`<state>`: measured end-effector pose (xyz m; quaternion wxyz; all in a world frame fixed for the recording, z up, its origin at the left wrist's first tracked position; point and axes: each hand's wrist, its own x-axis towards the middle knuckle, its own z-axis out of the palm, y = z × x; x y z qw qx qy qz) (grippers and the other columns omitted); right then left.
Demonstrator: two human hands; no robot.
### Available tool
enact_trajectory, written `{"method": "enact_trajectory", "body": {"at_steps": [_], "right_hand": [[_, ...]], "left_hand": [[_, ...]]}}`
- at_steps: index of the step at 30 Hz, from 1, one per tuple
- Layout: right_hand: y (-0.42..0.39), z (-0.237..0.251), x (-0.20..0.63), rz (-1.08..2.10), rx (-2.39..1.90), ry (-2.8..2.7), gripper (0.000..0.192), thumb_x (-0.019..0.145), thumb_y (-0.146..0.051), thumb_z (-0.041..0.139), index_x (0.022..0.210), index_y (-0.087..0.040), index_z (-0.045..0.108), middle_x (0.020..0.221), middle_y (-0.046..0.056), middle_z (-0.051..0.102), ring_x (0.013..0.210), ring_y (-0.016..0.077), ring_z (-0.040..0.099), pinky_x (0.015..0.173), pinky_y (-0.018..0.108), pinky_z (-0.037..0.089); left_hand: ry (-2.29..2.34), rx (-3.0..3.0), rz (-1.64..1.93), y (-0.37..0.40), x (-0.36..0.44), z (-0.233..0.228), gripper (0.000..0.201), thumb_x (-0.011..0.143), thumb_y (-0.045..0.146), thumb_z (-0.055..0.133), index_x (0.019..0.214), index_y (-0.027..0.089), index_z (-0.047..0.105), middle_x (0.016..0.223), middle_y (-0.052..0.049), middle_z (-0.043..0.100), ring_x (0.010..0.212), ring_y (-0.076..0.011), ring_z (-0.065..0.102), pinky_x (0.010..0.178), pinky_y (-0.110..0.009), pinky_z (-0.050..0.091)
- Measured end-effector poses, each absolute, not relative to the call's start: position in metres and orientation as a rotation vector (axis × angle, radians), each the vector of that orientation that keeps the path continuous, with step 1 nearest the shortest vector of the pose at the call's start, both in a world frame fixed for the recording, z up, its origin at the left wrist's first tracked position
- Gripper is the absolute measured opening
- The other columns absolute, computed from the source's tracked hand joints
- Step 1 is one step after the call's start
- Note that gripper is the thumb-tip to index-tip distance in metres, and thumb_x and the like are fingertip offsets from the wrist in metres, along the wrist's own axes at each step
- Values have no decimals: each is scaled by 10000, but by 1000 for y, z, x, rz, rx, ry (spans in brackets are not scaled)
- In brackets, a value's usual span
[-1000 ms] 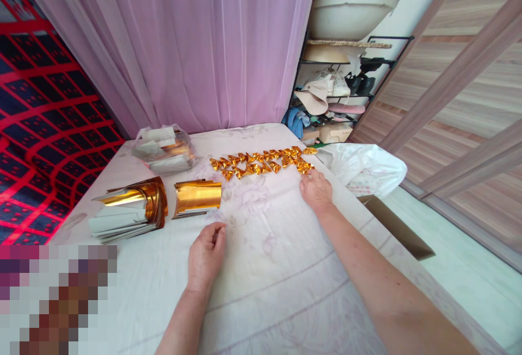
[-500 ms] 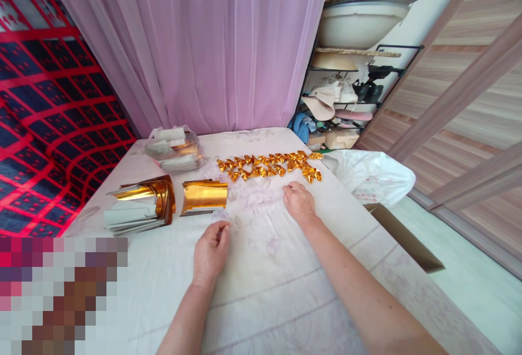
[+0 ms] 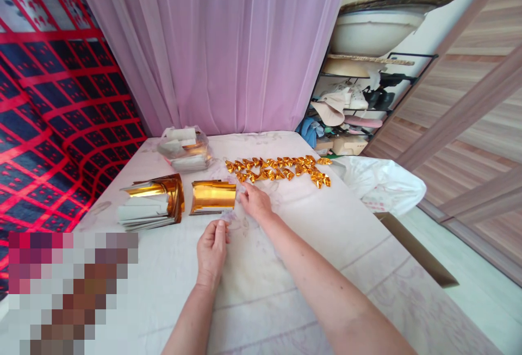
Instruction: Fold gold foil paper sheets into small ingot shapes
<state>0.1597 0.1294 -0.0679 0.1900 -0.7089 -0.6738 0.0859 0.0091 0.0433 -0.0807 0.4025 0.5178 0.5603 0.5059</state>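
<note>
Low in the frame's centre, the left hand (image 3: 212,249) rests on the white floral-clothed desk (image 3: 310,246), fingers loosely curled, its grip empty. Just above it, the right hand (image 3: 255,201) lies flat, its grip narrow and holding nothing, fingertips just beside the right edge of the small curled stack of gold foil sheets (image 3: 212,197). Left of that sits a larger gold-and-white foil stack (image 3: 150,208). Further up, a row of folded gold foil pieces (image 3: 281,167) lies well apart from both hands.
</note>
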Motion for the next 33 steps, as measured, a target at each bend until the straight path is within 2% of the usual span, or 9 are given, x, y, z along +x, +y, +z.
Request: {"method": "enact_trajectory", "body": {"at_steps": [3, 6, 9, 14, 19, 22, 27, 30, 33], "right_hand": [[144, -65, 152, 341, -2018, -1817, 401, 922, -423, 483, 1288, -281, 566, 930, 1, 732, 885, 184, 658, 743, 263, 455], [152, -65, 147, 404, -2029, -1757, 337, 889, -486, 519, 1093, -277, 687, 891, 9, 737, 866, 199, 663, 710, 267, 451], [154, -67, 145, 430, -2010, -1718, 248, 865, -442, 557, 888, -271, 736, 871, 14, 735, 840, 198, 657, 695, 264, 437], [150, -72, 149, 455, -1911, -1646, 176, 832, -341, 589, 757, -246, 716, 803, -1, 717, 765, 162, 627, 673, 235, 413], [137, -78, 165, 472, -1772, -1494, 193, 824, -323, 532, 736, -229, 676, 729, -31, 683, 679, 132, 586, 643, 211, 415], [121, -82, 182, 455, -1703, -1376, 256, 813, -406, 508, 703, -217, 639, 635, -37, 626, 605, 132, 549, 595, 212, 414], [82, -82, 216, 336, -1618, -1180, 347, 816, -510, 460, 746, -206, 611, 688, -12, 610, 636, 143, 538, 622, 235, 431], [57, -79, 230, 269, -1604, -1098, 343, 808, -519, 477, 736, -207, 598, 707, 0, 608, 653, 148, 534, 650, 250, 434], [34, -77, 235, 249, -1594, -1077, 310, 797, -495, 510, 717, -208, 595, 685, -6, 601, 624, 143, 520, 643, 255, 429]], "left_hand": [[1411, 1300, 1279, 43, 10, -80, 397, 856, 549, 457, 805, 183, 600, 627, 18, 573, 491, -117, 516, 460, -221, 412], [1407, 1288, 1274, 43, 10, -80, 406, 861, 550, 447, 817, 179, 607, 631, 16, 574, 486, -114, 512, 454, -221, 405], [1402, 1279, 1261, 44, 10, -82, 420, 863, 559, 441, 824, 176, 610, 615, 21, 564, 463, -110, 491, 431, -217, 386], [1394, 1292, 1277, 44, 10, -82, 424, 858, 568, 455, 801, 176, 606, 593, 25, 554, 452, -107, 483, 419, -211, 380], [1394, 1292, 1277, 44, 10, -80, 452, 846, 598, 459, 810, 174, 613, 579, 29, 541, 431, -103, 459, 402, -210, 367], [1388, 1282, 1284, 44, 11, -79, 488, 833, 634, 464, 811, 172, 617, 574, 31, 539, 415, -98, 438, 392, -210, 358], [1396, 1266, 1287, 44, 11, -81, 531, 807, 679, 479, 810, 166, 615, 532, 41, 514, 393, -92, 406, 378, -207, 341], [1417, 1316, 1279, 45, 9, -84, 501, 831, 649, 462, 814, 171, 612, 544, 36, 525, 412, -105, 441, 392, -212, 367], [1442, 1542, 1274, 44, 9, -85, 414, 889, 548, 438, 840, 182, 625, 625, 8, 595, 509, -136, 548, 498, -240, 461]]}}
